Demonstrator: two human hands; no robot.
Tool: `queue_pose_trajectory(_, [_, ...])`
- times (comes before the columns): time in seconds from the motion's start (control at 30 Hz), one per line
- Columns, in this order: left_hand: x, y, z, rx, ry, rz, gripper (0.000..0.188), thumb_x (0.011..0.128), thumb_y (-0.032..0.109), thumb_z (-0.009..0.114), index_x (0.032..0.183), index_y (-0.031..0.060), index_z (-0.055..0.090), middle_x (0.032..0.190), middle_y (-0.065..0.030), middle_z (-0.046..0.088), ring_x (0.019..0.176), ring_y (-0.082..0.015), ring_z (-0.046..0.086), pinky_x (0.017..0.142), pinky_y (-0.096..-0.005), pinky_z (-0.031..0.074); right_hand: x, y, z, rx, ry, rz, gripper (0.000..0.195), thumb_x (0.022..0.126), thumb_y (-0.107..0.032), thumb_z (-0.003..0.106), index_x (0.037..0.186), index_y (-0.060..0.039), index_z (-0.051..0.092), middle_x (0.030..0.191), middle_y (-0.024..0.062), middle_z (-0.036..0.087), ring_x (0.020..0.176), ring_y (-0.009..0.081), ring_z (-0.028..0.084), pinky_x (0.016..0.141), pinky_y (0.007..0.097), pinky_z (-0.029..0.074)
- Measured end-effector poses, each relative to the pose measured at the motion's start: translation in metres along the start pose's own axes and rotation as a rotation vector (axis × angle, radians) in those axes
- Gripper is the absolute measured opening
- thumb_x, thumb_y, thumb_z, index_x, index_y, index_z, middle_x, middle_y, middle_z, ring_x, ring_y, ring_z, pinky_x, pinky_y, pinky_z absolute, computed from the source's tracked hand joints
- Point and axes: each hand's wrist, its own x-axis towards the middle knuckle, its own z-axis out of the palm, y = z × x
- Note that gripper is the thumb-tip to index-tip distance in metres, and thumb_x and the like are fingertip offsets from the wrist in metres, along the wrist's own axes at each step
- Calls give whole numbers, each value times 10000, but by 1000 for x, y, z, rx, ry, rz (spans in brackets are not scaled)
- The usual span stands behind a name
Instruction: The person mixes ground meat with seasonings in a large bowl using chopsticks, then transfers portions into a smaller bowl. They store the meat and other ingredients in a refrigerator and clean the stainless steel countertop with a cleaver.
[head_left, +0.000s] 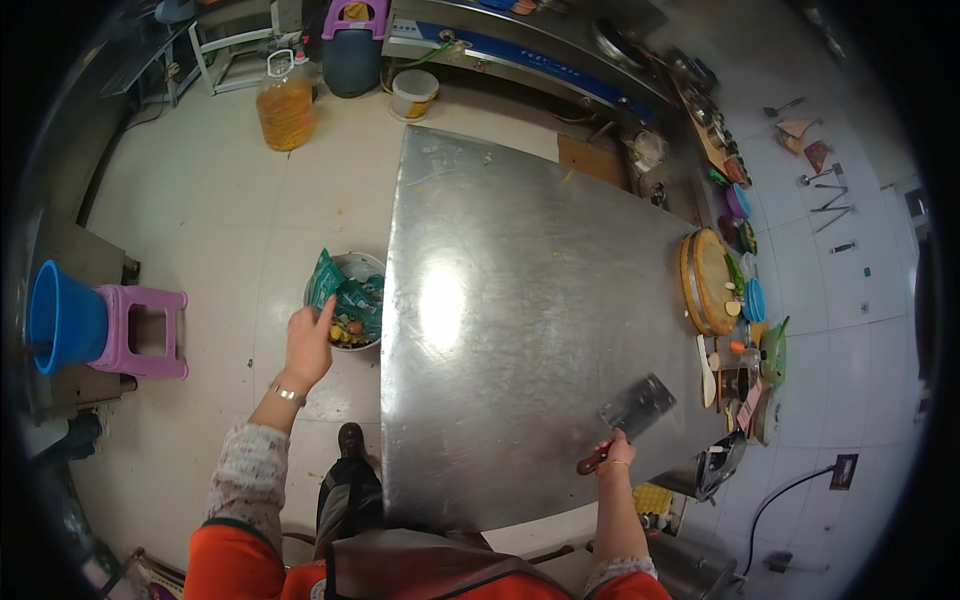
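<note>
My right hand (616, 451) grips the brown handle of a cleaver (640, 403), whose broad dark blade lies over the near right part of the steel table (525, 300). To the left of the table's edge, my left hand (311, 341) is held out over the floor with its index finger extended. That fingertip appears beside a green plastic bag (325, 281) in a round waste bin (361, 259). Food scraps (346, 330) also lie in the bin. Whether the finger touches the bag, and whether the other fingers hold anything, I cannot tell.
A round wooden chopping board (709, 281) stands at the table's right side, near a white spoon (706, 371), bowls and bottles. Leftward are a pink stool (142, 330) and blue bucket (71, 319). A jug of orange liquid (285, 112) and a lidded tub (414, 94) stand on the floor.
</note>
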Motion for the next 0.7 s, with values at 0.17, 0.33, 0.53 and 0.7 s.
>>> queue_pose_trajectory(0.17, [-85, -12, -4, -33, 49, -82, 672, 624, -122, 440, 1280, 24, 402, 915, -171, 438, 866, -326, 420, 806, -382, 369, 75, -27, 0, -148, 30, 3, 272, 820, -190, 574, 664, 4, 467, 474, 69, 443, 368, 188, 440, 347, 327, 396])
queue_pose_trajectory(0.33, [-144, -25, 0, 31, -73, -201, 685, 616, -127, 434, 1286, 6, 383, 870, -145, 410, 804, -302, 398, 757, -378, 367, 78, -74, 106, -344, -315, -76, 273, 808, -204, 614, 686, -13, 462, 492, 54, 450, 379, 170, 452, 333, 321, 397])
queue_pose_trajectory(0.53, [-125, -7, -9, -113, 34, -222, 726, 613, -105, 475, 1315, 37, 352, 920, -166, 421, 861, -321, 402, 805, -391, 357, 11, -76, 230, -546, -607, -188, 281, 804, -228, 642, 737, -24, 460, 554, 41, 484, 406, 132, 465, 355, 294, 439])
queue_pose_trajectory(0.7, [-72, 22, -14, -169, 153, -116, 715, 613, -101, 482, 1303, 49, 367, 960, -186, 453, 897, -334, 424, 821, -394, 366, -90, -54, 280, -673, -848, -283, 258, 808, -211, 629, 816, -11, 465, 567, 43, 492, 413, 123, 472, 353, 279, 432])
